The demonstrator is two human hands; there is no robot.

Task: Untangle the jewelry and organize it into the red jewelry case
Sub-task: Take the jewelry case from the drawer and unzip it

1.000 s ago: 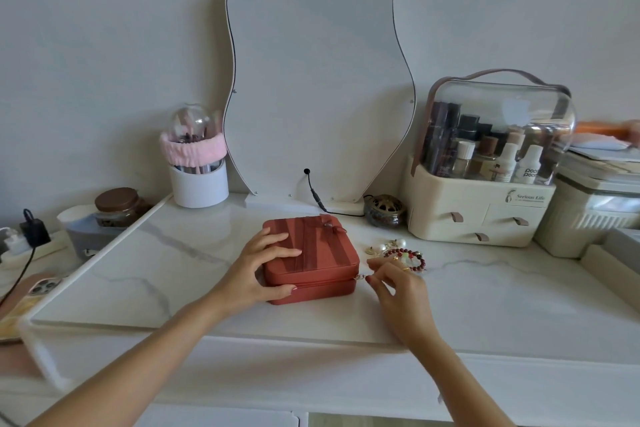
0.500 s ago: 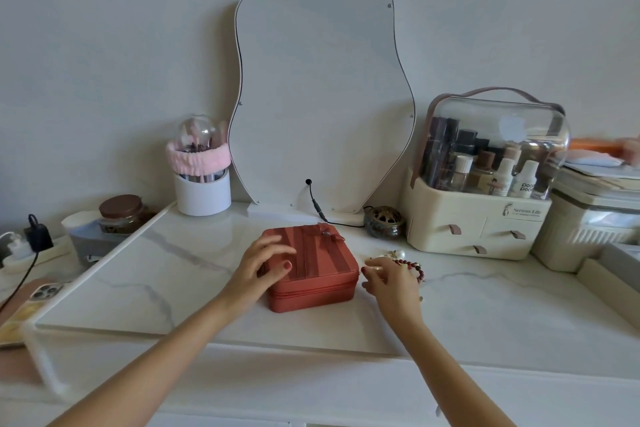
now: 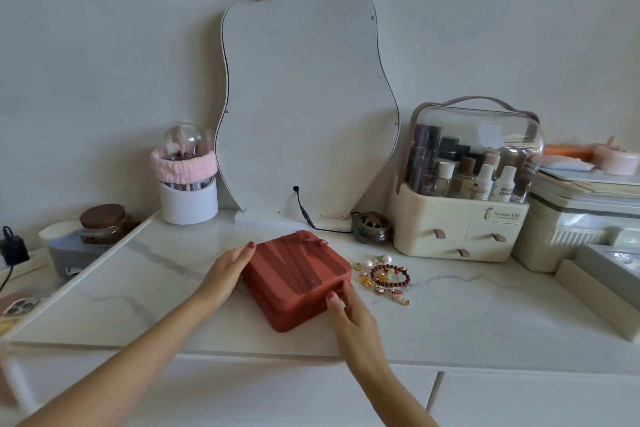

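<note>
Two hands frame the red jewelry case (image 3: 297, 276), which lies closed on the marble tabletop (image 3: 138, 281), turned so one corner points toward the person. The left hand (image 3: 225, 270) rests flat against the case's left side, fingers straight and together, a red-painted nail reaching the far left corner. The right hand (image 3: 349, 308) is at the near right edge, its fingertips (image 3: 334, 296) curled onto the rim where lid meets base; whether they pinch the zipper pull or only press there cannot be told. Just right of the right hand's fingers, apart from the case, lies the tangled jewelry (image 3: 384, 277): a dark red bead bracelet (image 3: 391, 276) wound up with pearl pieces, gold charms and small red pendants. Beyond both hands a wavy mirror (image 3: 304, 107) leans on the wall, a black cord (image 3: 304, 210) trailing from its base. Past the right hand, behind the jewelry, sit a small ornate metal pot (image 3: 370, 227) and a cream cosmetics organizer (image 3: 460, 191) with a clear domed lid. Beyond the left hand stands a white brush holder (image 3: 188, 199) wrapped in a pink headband, and farther left a brown-lidded jar (image 3: 102, 224)
</note>
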